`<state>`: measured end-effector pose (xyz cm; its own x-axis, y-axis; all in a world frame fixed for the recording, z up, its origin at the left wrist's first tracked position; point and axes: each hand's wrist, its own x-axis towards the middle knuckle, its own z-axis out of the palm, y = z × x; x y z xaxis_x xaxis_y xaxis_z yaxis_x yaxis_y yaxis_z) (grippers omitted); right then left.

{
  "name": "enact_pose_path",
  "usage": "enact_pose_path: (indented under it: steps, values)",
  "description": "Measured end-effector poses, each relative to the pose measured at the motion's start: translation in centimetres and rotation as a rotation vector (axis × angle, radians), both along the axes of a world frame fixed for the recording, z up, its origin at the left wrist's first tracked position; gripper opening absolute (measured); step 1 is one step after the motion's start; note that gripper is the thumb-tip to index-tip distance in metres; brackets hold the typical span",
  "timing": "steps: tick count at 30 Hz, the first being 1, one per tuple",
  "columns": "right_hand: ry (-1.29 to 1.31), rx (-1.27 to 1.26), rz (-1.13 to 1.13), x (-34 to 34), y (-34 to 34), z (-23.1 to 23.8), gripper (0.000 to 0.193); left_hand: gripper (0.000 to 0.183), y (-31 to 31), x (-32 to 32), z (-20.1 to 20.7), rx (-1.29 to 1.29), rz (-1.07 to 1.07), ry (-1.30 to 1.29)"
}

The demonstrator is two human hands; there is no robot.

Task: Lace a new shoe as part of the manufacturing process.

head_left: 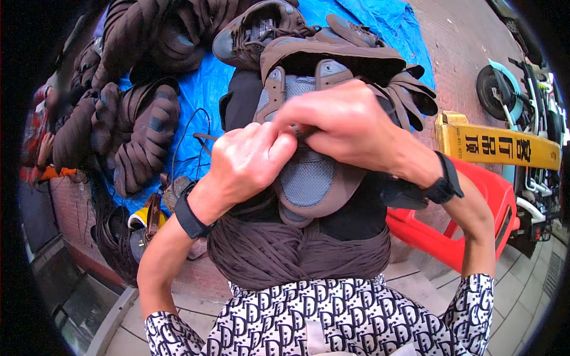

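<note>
A brown shoe upper with a grey mesh toe lies across my lap, toe toward me. My left hand is closed at the left edge of its lace opening, thumb and forefinger pinching there. My right hand, slightly blurred, is bent over the same spot, its fingers closed and meeting the left fingertips. What lies between the right fingertips is hidden. Below the toe, a thick bundle of dark brown shoelaces rests across my lap. More brown shoe uppers are piled just beyond my hands.
Nested stacks of brown uppers lie at the left on a blue tarp. A red plastic stool stands at my right, near a long yellow box and parked two-wheelers. Another person's plaid sleeve shows far left.
</note>
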<state>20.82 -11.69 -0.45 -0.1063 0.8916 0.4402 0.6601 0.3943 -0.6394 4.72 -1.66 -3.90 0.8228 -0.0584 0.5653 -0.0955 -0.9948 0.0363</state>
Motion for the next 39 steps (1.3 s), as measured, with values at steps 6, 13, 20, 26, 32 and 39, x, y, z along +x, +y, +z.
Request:
enact_pose_path:
  steps: [6,13,20,26,32,39]
  values:
    - [0.384,-0.355,-0.268,1.6,-3.1,-0.3,0.035,0.019,-0.4,0.3,-0.3,-0.17,0.017,0.091]
    - [0.663,-0.375,-0.333,3.3,-3.4,-0.8,0.037,0.036,0.0,-0.9,0.8,-0.242,0.158,0.137]
    - [0.057,-0.308,-0.152,4.2,-1.8,0.4,0.032,0.029,0.0,-0.9,1.0,-0.162,0.172,0.224]
    - [-0.268,-0.093,-0.131,3.2,-0.1,-0.4,0.017,0.021,0.3,-0.9,0.7,-0.108,0.153,0.299]
    - [0.175,-0.209,-0.192,3.5,-0.8,0.3,0.02,0.023,0.9,0.3,1.0,-0.323,0.167,0.116]
    - [0.408,-0.406,-0.257,3.8,-2.0,-0.1,0.018,0.021,2.1,0.2,1.6,-0.165,0.143,0.348]
